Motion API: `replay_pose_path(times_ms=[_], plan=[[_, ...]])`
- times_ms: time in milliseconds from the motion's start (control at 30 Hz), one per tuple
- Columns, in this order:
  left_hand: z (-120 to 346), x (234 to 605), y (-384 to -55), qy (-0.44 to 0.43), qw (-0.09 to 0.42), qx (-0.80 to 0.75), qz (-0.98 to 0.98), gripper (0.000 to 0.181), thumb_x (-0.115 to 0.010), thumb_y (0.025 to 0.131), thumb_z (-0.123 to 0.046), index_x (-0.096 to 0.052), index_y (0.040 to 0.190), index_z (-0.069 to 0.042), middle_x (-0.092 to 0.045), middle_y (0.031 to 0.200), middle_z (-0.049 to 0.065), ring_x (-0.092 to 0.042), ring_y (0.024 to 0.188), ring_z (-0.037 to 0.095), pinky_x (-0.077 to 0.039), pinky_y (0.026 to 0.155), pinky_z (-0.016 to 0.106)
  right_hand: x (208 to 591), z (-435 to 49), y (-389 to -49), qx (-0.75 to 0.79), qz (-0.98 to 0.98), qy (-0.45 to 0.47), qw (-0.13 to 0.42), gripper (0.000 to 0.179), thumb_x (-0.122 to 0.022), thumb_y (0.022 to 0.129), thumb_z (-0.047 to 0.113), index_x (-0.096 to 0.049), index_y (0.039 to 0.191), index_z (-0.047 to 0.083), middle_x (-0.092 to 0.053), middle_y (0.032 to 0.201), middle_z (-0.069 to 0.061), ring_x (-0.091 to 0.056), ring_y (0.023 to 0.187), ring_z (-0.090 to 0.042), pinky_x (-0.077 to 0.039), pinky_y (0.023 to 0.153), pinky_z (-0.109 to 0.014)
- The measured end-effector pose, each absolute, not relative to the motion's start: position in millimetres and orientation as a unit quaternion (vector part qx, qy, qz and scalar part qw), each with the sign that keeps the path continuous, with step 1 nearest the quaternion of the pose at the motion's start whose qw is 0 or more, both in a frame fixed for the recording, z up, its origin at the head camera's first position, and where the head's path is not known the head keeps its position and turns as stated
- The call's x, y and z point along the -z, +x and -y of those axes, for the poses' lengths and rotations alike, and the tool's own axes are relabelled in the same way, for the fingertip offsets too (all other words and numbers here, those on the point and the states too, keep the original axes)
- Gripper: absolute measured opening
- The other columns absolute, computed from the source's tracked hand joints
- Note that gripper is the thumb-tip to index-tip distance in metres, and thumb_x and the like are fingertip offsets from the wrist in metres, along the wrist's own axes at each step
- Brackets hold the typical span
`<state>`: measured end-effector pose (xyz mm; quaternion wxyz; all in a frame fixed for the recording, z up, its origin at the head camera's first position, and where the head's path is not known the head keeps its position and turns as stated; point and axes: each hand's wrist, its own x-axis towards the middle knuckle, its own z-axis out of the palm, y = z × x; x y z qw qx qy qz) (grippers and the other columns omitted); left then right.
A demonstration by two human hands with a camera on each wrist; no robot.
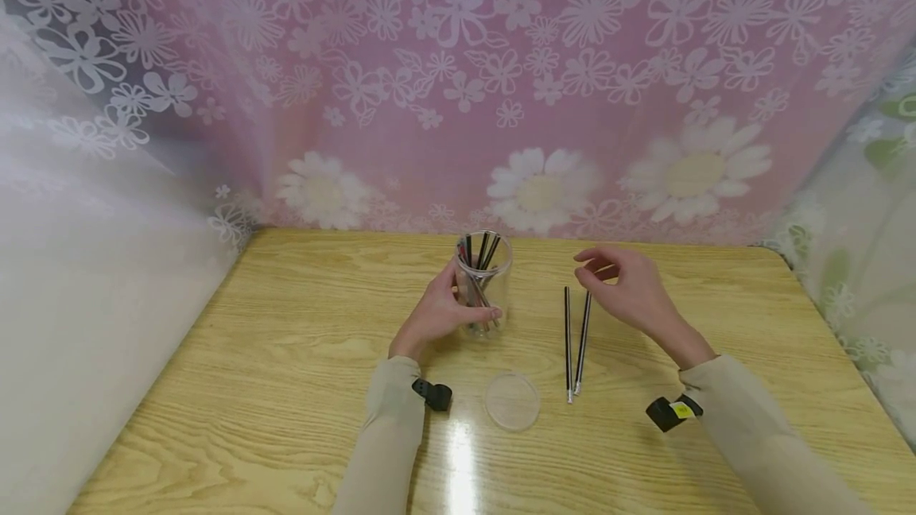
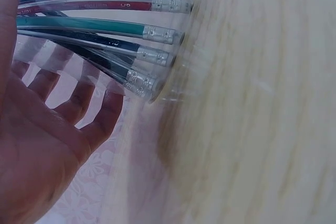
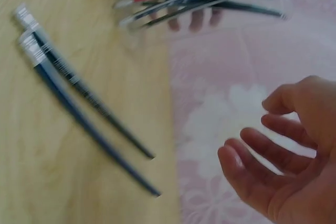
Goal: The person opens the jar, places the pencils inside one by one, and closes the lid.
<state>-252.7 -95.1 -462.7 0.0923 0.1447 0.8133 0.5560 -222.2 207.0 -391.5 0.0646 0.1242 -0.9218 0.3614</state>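
Pink fabric printed with white flowers point(image 1: 444, 86) hangs behind a yellow wood-grain bench point(image 1: 286, 356) in the head view. At its middle, the left hand point(image 1: 440, 308) grips a clear, smooth-walled cylindrical jar point(image 1: 498, 292) round its side; whether the base touches the bench I cannot tell. Several slim pencils point(image 1: 483, 249) lean inside. Near the right hand point(image 1: 630, 292), two dark slender pencils point(image 1: 568, 344) lie on the bench, silver ends close together, far ends apart. Nearer the wearer lies a clear round disc point(image 1: 512, 401).

From the left wrist, fingers curl behind the jar, whose contents include a red pencil point(image 2: 115, 6), a green pencil point(image 2: 89, 24) and dark ones, silver ends toward the base. The jar looks light, stiff and somewhat slippery; a broad hold round its side should suit it.

On the right wrist's side, the hand is empty, its fingers loosely bent and apart from the pair. Those pencils look light and rigid, likely to roll, so a mid-shaft pinch seems best.
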Motion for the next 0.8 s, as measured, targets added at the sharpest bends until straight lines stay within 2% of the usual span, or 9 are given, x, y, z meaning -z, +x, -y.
replay_pose_path(times_ms=[100,200,333,433,633,800], plan=[[95,462,-253,0.145,0.095,-0.556,-0.813,0.091,-0.091,0.077,-0.041,-0.040,0.152,-0.040,-0.049,0.151,-0.002,-0.052,0.136,0.026,-0.046,0.109,0.053,403,-217,-222,-0.359,0.926,0.099,0.060,0.029,-0.062,0.102,0.025,-0.070,0.123,0.007,-0.074,0.108,-0.018,-0.073,0.096,-0.037,-0.058,0.077,-0.044],[95,463,-253,0.142,0.097,-0.554,-0.814,0.091,-0.091,0.076,-0.042,-0.040,0.152,-0.040,-0.052,0.148,-0.001,-0.054,0.134,0.025,-0.046,0.108,0.053,415,-224,-223,-0.365,0.927,0.072,0.044,0.033,-0.062,0.101,0.024,-0.067,0.126,0.004,-0.073,0.108,-0.021,-0.074,0.094,-0.036,-0.059,0.071,-0.039],[94,462,-253,0.140,0.097,-0.555,-0.815,0.092,-0.092,0.075,-0.041,-0.040,0.151,-0.041,-0.057,0.140,0.001,-0.057,0.126,0.023,-0.048,0.106,0.052,426,-229,-226,-0.386,0.922,0.038,0.003,0.041,-0.062,0.101,0.023,-0.060,0.134,-0.002,-0.070,0.108,-0.025,-0.075,0.078,-0.032,-0.059,0.060,-0.034],[94,461,-252,0.141,0.098,-0.555,-0.814,0.092,-0.092,0.076,-0.040,-0.040,0.151,-0.041,-0.058,0.135,0.002,-0.060,0.121,0.022,-0.049,0.104,0.052,433,-231,-229,-0.392,0.919,0.016,-0.029,0.046,-0.061,0.101,0.023,-0.055,0.138,-0.005,-0.068,0.107,-0.027,-0.073,0.066,-0.026,-0.060,0.059,-0.035],[94,459,-251,0.141,0.099,-0.551,-0.817,0.087,-0.091,0.076,-0.041,-0.042,0.148,-0.043,-0.059,0.133,0.001,-0.059,0.119,0.021,-0.050,0.102,0.051,449,-231,-238,-0.336,0.939,0.004,-0.071,0.056,-0.061,0.101,0.030,-0.050,0.141,-0.008,-0.071,0.097,-0.019,-0.064,0.061,-0.016,-0.052,0.058,-0.031],[95,457,-250,0.142,0.102,-0.548,-0.818,0.089,-0.091,0.077,-0.040,-0.040,0.151,-0.042,-0.058,0.135,0.002,-0.058,0.118,0.022,-0.049,0.101,0.050,454,-228,-240,-0.307,0.948,0.001,-0.083,0.059,-0.061,0.100,0.033,-0.051,0.139,-0.009,-0.070,0.093,-0.018,-0.059,0.057,-0.015,-0.047,0.058,-0.031]])
